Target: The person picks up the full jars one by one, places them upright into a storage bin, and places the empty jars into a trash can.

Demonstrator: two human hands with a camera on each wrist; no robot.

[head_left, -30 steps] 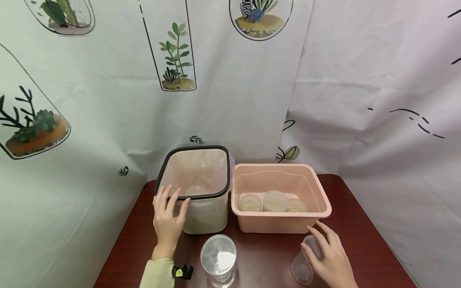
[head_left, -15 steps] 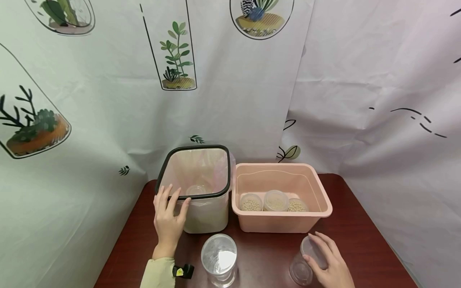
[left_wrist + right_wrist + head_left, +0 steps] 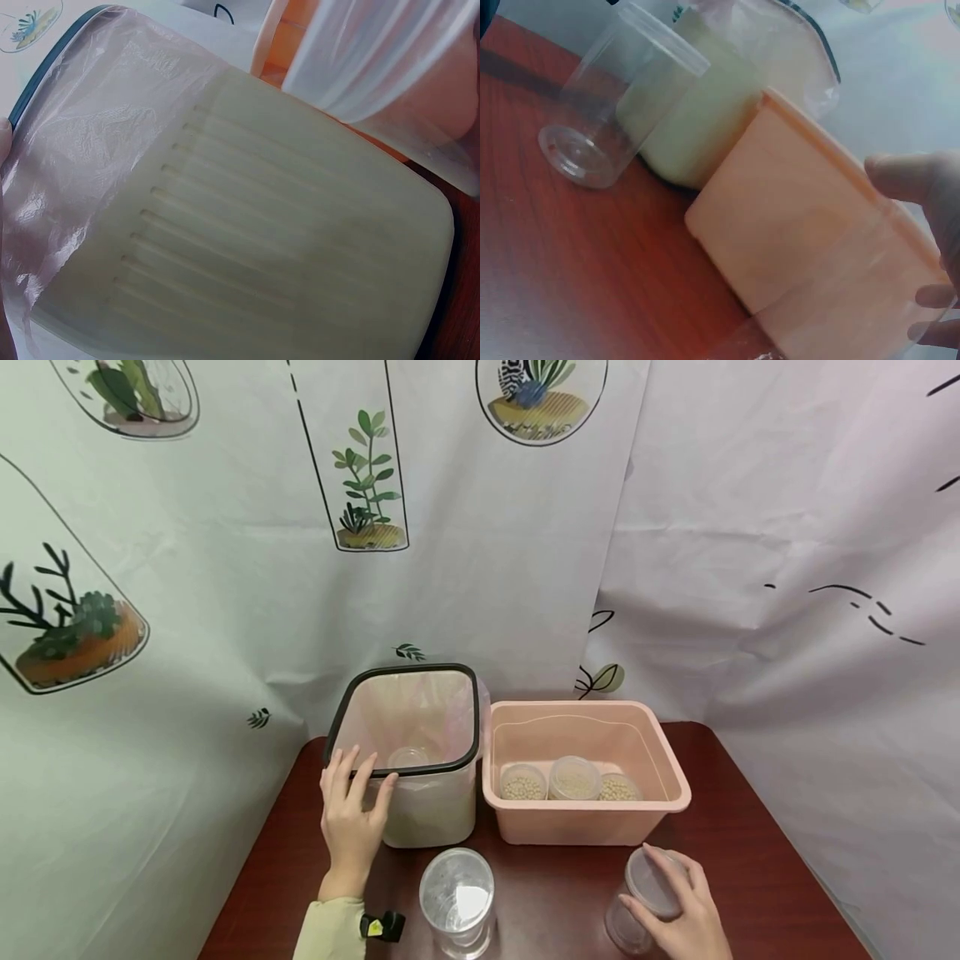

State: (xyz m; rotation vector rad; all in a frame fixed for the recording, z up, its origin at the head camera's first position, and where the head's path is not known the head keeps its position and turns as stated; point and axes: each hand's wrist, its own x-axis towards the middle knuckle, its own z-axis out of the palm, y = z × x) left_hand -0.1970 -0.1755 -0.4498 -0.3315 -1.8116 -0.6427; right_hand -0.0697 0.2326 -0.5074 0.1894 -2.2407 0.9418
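Observation:
My left hand (image 3: 352, 802) lies with straight fingers against the front left corner of a cream bin (image 3: 427, 814). The bin has a black rim and a pink plastic liner (image 3: 90, 150); its ribbed wall (image 3: 262, 247) fills the left wrist view. My right hand (image 3: 675, 906) grips a clear lidded jar (image 3: 641, 893) at the front right of the table, its fingers (image 3: 907, 176) curled over the lid end. The held jar (image 3: 855, 315) is tilted, just in front of the pink tub (image 3: 795, 247).
A second clear jar (image 3: 456, 893) stands in the front middle of the dark red table (image 3: 555, 893). The pink tub (image 3: 667, 777) holds three small jars of beans (image 3: 573, 778). Printed curtains hang close behind and on both sides.
My right hand has drawn back toward the table's front edge and closed round the clear jar, which now stands more upright. The left hand has stayed on the bin.

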